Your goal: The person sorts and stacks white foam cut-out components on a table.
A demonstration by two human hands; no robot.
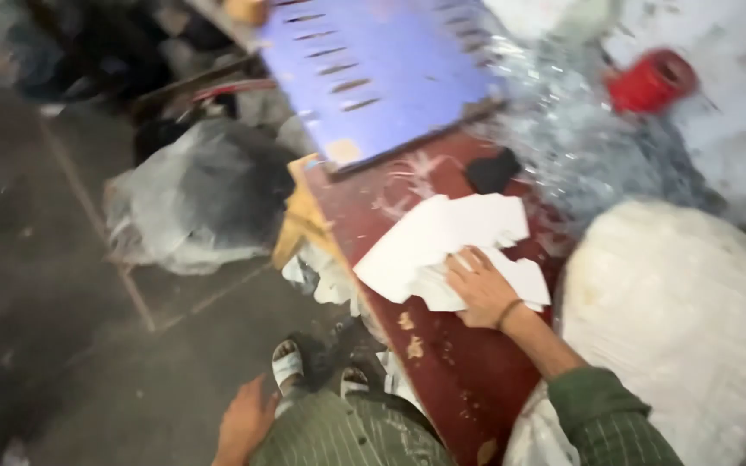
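Observation:
My right hand (479, 286) lies flat, fingers spread, on a pile of white cut paper sheets (442, 237) that rests on a dark red table top (451, 362). My left hand (243, 423) hangs low beside my striped green trouser leg, fingers loosely apart, holding nothing. Both my sandalled feet (288, 362) show on the grey floor below the table's edge.
A blue slotted panel (373, 65) lies across the table's far end. A big white sack (675, 311) stands at the right, a red spool (652, 82) and clear plastic film (563, 138) beyond it. A grey plastic bag (192, 198) and scraps lie on the floor at left.

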